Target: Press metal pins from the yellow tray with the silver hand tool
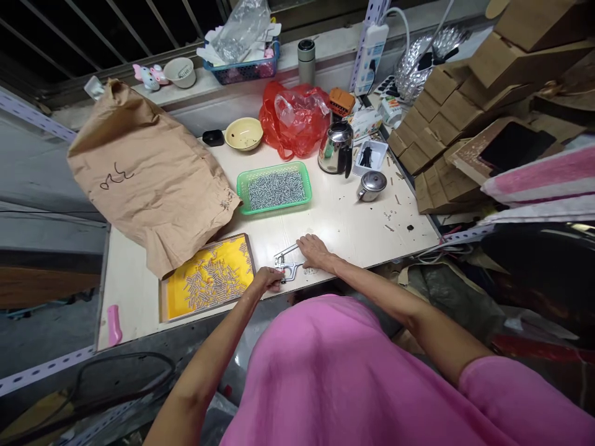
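Observation:
A small silvery metal tool with a C-shaped frame and a long lever [289,271] lies near the front edge of the table. My right hand [315,251] is closed around its lever end. At the tool's left side my left hand [269,279] pinches with its fingertips, and whatever they hold is too small to make out. Left of that hand is a shallow tray with a yellow bottom [174,297], holding many small metal pins or rods. Behind the tool, a green plastic basket [274,168] is filled with similar small silvery pieces.
A big brown paper sack [153,179] leans over the tray's back corner. Farther back stand a yellow bowl [244,134], a red plastic bag [295,118], a steel kettle [336,148] and a lidded metal cup [372,186]. Cardboard boxes [446,118] pile up at right. A pink handle-like piece [114,325] lies front left.

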A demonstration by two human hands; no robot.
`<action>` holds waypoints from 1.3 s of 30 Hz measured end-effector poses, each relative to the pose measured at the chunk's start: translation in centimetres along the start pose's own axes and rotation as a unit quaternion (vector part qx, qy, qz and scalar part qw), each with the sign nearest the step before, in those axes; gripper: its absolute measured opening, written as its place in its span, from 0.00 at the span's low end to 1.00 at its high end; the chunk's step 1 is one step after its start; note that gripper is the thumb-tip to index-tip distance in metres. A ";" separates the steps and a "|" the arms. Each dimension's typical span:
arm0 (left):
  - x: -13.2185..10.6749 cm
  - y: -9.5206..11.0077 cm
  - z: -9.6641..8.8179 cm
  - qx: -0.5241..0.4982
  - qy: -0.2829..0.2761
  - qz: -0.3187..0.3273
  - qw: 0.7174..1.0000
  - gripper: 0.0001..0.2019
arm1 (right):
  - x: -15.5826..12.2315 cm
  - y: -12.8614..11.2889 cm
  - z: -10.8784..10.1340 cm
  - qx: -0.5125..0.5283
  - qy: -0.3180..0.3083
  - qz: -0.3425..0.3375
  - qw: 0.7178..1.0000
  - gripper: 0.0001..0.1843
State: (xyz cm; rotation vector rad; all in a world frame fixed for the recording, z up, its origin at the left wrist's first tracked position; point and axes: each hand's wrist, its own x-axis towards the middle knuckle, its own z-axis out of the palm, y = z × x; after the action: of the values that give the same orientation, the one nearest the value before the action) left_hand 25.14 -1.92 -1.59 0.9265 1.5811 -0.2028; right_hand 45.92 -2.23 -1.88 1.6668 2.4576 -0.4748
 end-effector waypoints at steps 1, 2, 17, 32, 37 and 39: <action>-0.2 -0.1 0.2 0.026 0.015 0.008 1.000 0.11 | 0.0 -0.1 0.1 0.003 0.000 0.002 1.000 0.36; -0.5 -0.1 0.4 0.065 0.043 0.025 0.997 0.12 | -0.1 -0.2 0.3 0.006 0.001 0.002 1.000 0.33; 1.4 4.9 4.0 0.510 0.172 0.410 0.737 0.29 | -1.8 0.9 0.5 0.028 0.009 0.047 0.998 0.41; 1.1 6.7 4.8 0.544 0.116 0.402 0.727 0.10 | -2.3 1.8 1.1 -0.004 0.010 0.005 1.000 0.09; 1.7 6.8 5.4 0.534 0.113 0.370 0.752 0.09 | -1.8 2.0 1.8 0.006 -0.006 0.000 1.000 0.12; 1.9 6.7 5.4 0.527 0.110 0.371 0.756 0.10 | -1.8 2.0 2.0 0.013 -0.008 0.003 1.000 0.13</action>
State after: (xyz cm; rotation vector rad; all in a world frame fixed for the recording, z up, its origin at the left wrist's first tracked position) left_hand 33.73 0.13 -2.26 2.4688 1.0845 -0.4417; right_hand 48.32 -3.76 -3.61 1.6727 2.4451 -0.5192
